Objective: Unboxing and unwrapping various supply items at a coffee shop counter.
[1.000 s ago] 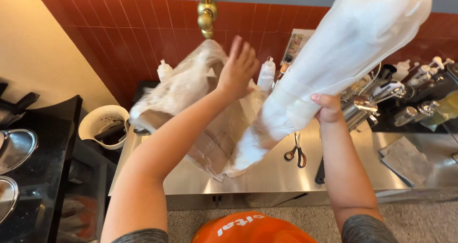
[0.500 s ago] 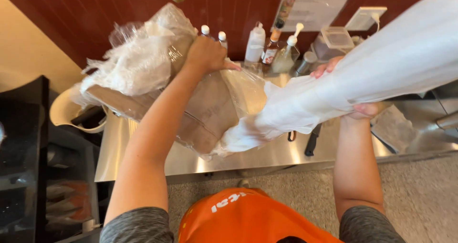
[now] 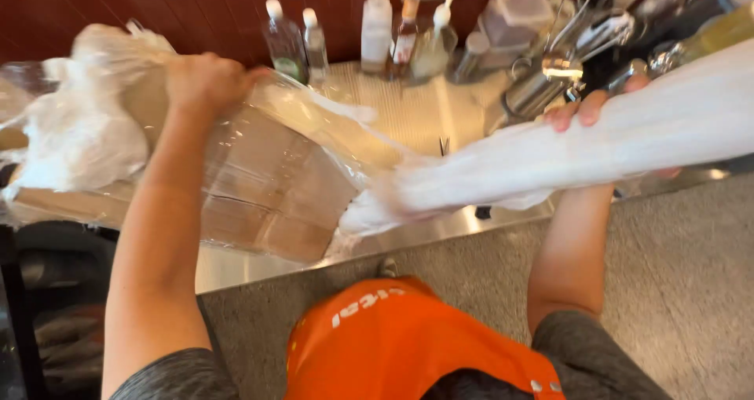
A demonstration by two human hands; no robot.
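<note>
- At the far left of the frame, a crumpled white plastic bag bunches against the end of the clear plastic-wrapped cardboard bundle.
- Your left hand, upper left of centre, is curled shut into a loose fist on the top edge of that bundle, gripping its clear wrap; your forearm runs down from it to the lower left corner.
- The bundle slants from upper left down to the middle of the frame, held above the steel counter, its lower end just beside the narrow end of the white roll.
- Along the top centre, a row of plastic bottles stands on the counter against the red wall.
- At bottom centre, your orange apron fills the lower part of the frame.
- The white roll stretches from the middle out past the right edge, widening as it goes.
- Your right hand, upper right, wraps around the roll from behind, with fingertips showing over its top edge; you cannot tell how tightly it clamps.
- Behind that hand, upper right, metal utensils cluster on the counter.
</note>
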